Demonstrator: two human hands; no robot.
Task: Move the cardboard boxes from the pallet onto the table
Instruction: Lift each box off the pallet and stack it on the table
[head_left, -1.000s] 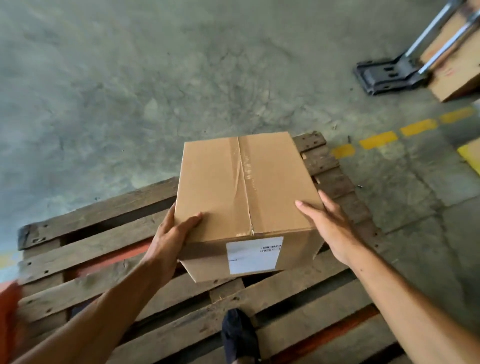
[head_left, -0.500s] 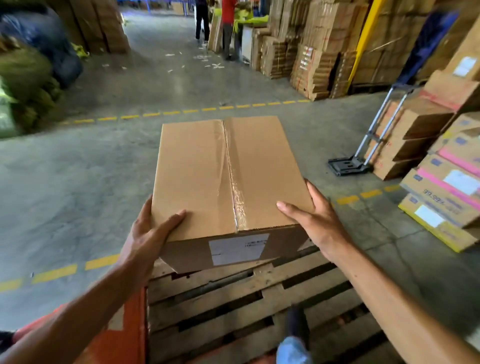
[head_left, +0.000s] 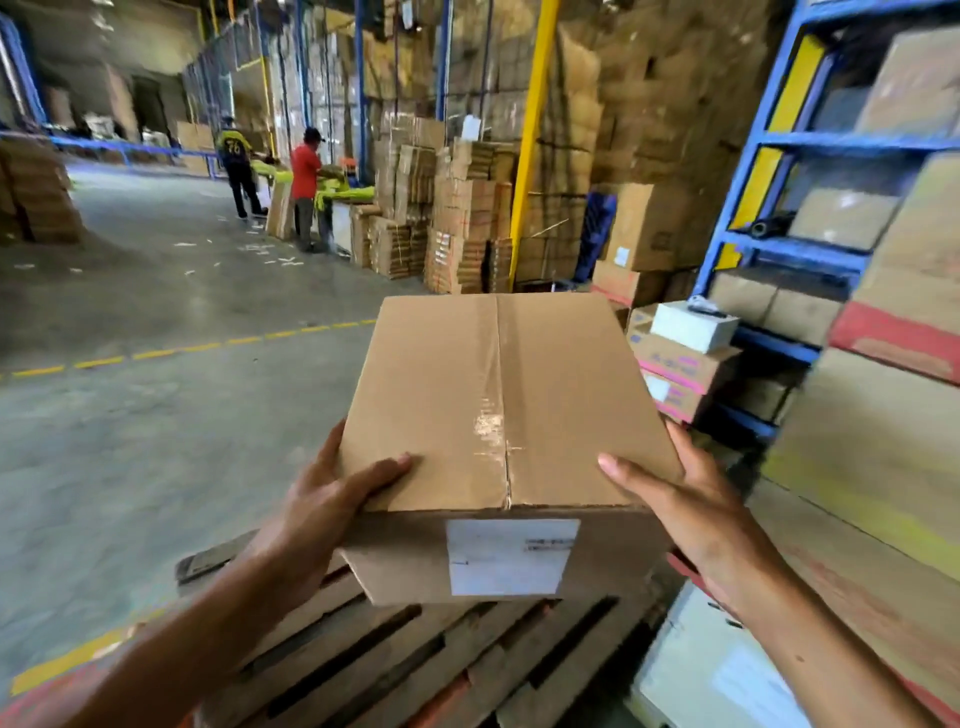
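Box (head_left: 498, 405) raised above pallet (head_left: 395, 660), left hand (head_left: 322, 509), right hand (head_left: 691, 509) gripping sides

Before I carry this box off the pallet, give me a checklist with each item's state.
1. Left hand gripping the cardboard box, thumb on top: ok.
2. Right hand gripping the opposite side: ok.
3. Box lifted off the pallet: ok.
4. Top seam tape closed: ok.
5. Table in sight as a destination: cannot tell, none shows in this view.
6. Path to the right: not ok, stacked boxes and the blue rack stand close.
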